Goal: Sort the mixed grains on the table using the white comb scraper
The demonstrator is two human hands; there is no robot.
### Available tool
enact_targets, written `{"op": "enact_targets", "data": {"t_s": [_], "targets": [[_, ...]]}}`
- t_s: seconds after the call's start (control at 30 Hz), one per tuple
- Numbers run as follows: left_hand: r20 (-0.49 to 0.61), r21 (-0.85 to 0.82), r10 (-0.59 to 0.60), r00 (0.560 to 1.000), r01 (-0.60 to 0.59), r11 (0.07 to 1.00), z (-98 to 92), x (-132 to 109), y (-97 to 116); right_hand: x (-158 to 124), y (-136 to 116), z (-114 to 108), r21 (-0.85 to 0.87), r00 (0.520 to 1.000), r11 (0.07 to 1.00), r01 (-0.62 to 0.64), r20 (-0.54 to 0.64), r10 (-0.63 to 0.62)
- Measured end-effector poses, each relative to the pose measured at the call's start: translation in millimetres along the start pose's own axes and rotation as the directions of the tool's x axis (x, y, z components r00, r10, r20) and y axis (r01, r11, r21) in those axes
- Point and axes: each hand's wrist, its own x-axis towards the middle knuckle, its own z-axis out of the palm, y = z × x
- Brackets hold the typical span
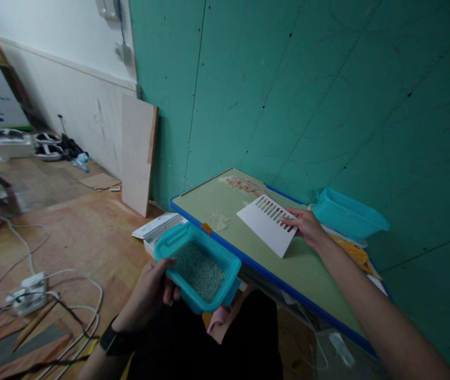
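L hand (160,279) is clamped on one end of a turquoise tub (231,261) w/ pale grains (199,270) in it, held just beside the worktop (308,274) edge; can't tell if it touches. R hand (304,224) pinches a slotted white card (266,227) by its slotted end, tilted over the worktop; contact w/ the surface unclear. Loose stuff: mixed brown-white heap (244,184) at the far end, small whitish patch (219,219) nearer the tub, by the orange clip (206,228). Step in hand: prob. gathering spilled grain, card as scraper. Next move calls for card edge down flat behind the patch, tub rim tight under the worktop edge, kept lvl.
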Motion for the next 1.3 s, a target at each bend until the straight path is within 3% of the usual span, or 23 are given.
{"op": "enact_targets", "data": {"t_s": [0.33, 0.53, 0.7, 0.83, 0.93, 1.1, 1.3], "targets": [[0.005, 0.007, -0.017, 1.000, 0.017, 1.000, 7.6, -1.5, 6.9, -5.1, -13.6, 44.1, -0.042, 0.977, 0.999, -0.025, 0.213, 0.033], [0.014, 0.016, -0.017, 1.000, 0.017, 1.000, 7.9, -0.3, 4.3, -18.2, -16.1, 57.1, -0.035, 0.948, 0.999, -0.010, 0.316, 0.021], [0.023, 0.005, -0.015, 1.000, 0.015, 1.000, -0.3, 1.1, 2.2, -13.5, -21.9, 57.0, 0.024, 0.966, 1.000, 0.016, 0.259, -0.022], [0.019, -0.010, 0.000, 1.000, 0.001, 1.000, -5.6, 0.7, 3.9, 12.3, -26.8, 58.9, 0.041, 0.992, 0.998, 0.054, 0.109, -0.058], [-0.016, -0.030, -0.006, 1.000, 0.005, 1.000, -7.5, 2.3, 4.8, 32.4, -30.4, 66.3, -0.023, 0.995, 0.998, 0.067, 0.073, -0.065], [-0.049, -0.058, -0.019, 0.999, 0.016, 0.998, -9.1, 8.5, 5.3, 44.2, -34.6, 84.8, -0.055, 0.986, 0.997, 0.050, 0.159, -0.041], [-0.037, -0.091, -0.024, 0.999, 0.020, 0.996, -7.1, 9.4, 11.1, 33.0, -32.3, 101.9, -0.060, 0.958, 0.998, 0.032, 0.286, -0.013]]}}
